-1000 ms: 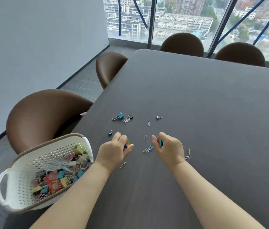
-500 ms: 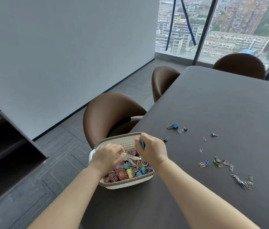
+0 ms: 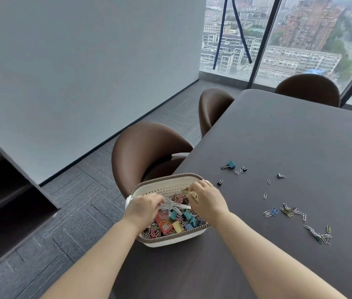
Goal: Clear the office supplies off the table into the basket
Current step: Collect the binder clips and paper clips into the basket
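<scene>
Dark table (image 3: 289, 137) beside a grey wall (image 3: 84, 61) and a window (image 3: 300, 39) overlooking city blocks; we count four brown chairs (image 3: 149, 152). One white, brown-rimmed basket (image 3: 162, 187) sits at the table's left edge, heaped with clips and a white cable (image 3: 173, 205). To its right we count at least four binder clips (image 3: 231, 164) among scattered paper clips (image 3: 319, 234), too small to total. Over the basket, the right hand (image 3: 207, 201) pinches a yellowish clip (image 3: 187, 191). The left hand (image 3: 145, 208) curls above the cable; we cannot tell its grasp.
</scene>
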`<move>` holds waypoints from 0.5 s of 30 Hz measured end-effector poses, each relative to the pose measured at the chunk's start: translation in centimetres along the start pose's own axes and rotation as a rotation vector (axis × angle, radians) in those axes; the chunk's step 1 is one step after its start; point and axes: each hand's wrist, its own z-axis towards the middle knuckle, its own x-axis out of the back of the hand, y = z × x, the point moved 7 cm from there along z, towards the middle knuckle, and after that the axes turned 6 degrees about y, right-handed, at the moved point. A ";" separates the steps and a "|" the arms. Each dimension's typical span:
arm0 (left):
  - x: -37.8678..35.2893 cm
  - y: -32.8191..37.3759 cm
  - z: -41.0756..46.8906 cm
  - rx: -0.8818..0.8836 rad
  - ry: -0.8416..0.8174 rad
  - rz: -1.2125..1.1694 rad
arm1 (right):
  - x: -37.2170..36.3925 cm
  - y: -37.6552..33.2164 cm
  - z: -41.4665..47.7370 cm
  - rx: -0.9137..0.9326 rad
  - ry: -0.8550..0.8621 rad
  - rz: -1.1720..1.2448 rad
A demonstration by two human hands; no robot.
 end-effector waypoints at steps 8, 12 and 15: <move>0.0 2.5 0.2 -0.011 0.059 0.068 | 1.6 1.4 -1.8 -0.012 0.010 -0.006; -0.2 5.6 1.1 -0.085 0.124 0.107 | 4.6 5.4 -3.2 -0.156 0.118 -0.068; -1.1 10.2 2.3 -0.179 0.166 0.078 | 6.5 10.4 -5.9 -0.325 0.170 -0.114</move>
